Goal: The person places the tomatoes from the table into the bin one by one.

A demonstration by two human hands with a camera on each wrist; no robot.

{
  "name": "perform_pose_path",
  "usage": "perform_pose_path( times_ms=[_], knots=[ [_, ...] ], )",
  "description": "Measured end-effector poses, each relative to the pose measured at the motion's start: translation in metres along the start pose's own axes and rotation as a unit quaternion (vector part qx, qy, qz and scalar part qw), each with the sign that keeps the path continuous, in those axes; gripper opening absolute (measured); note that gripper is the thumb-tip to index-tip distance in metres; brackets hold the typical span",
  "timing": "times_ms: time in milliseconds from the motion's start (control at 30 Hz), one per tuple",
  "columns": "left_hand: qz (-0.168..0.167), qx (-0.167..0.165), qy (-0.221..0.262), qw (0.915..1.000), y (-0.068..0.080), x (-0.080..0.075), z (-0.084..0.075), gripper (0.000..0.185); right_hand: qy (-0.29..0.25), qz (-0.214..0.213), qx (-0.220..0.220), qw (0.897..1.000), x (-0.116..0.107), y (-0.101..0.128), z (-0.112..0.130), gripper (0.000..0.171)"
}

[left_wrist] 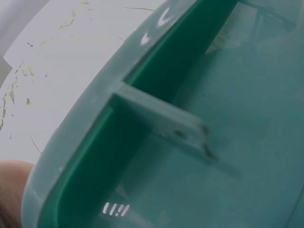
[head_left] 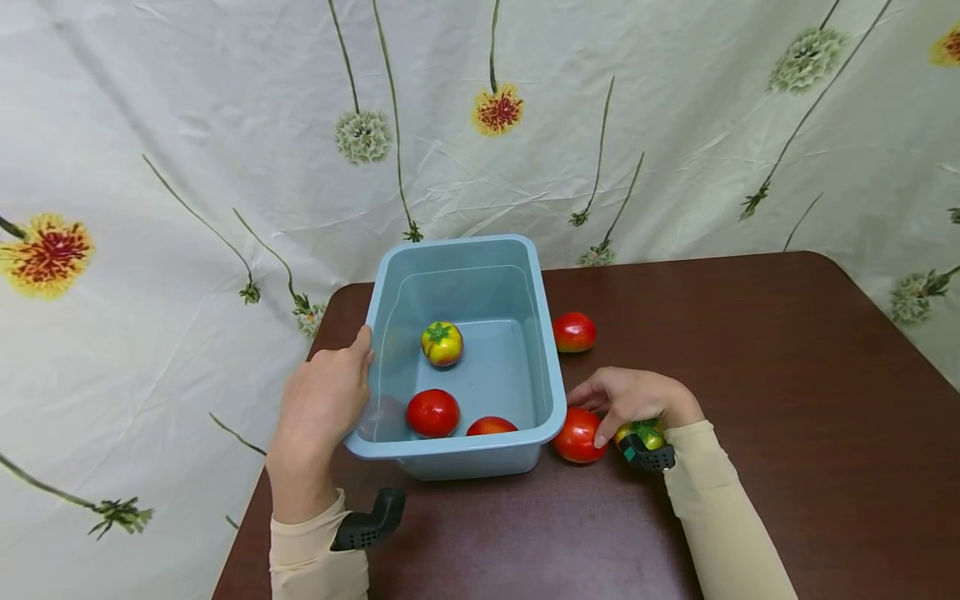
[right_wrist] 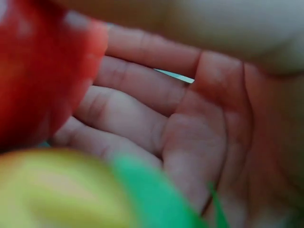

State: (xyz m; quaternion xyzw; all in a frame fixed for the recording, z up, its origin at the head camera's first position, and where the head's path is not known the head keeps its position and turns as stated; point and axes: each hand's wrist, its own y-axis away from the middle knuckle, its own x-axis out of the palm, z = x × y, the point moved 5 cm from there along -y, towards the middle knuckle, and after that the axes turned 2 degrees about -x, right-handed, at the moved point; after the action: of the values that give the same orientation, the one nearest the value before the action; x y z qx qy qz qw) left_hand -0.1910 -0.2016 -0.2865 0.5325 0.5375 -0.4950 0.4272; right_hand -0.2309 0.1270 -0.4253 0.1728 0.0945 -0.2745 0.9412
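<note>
While left hand (head_left: pixel 324 400) grips unlabelled tub (head_left: pixel 551 392), right hand (head_left: pixel 637 398) covers tomatoes (head_left: pixel 577 435)

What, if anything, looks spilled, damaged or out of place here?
Nothing stands out. The blue bin sits upright with three tomatoes inside; three more lie on the table, two under the right hand. The left hand holds the bin's rim.

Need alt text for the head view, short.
A left hand holds the rim of a blue tub with three tomatoes inside, while the right hand covers a red tomato and a yellow-green one on the brown table. Another red tomato lies beside the tub.
</note>
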Motion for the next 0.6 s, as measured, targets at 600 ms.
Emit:
perform_pose_path(
  times_ms=[600],
  knots=[
    [0.001, -0.001, 0.002, 1.0, 0.0, 0.0, 0.0, 0.044, -0.076, -0.113, -0.068, 0.988, -0.026, 0.017, 0.003, 0.07]
  ],
)
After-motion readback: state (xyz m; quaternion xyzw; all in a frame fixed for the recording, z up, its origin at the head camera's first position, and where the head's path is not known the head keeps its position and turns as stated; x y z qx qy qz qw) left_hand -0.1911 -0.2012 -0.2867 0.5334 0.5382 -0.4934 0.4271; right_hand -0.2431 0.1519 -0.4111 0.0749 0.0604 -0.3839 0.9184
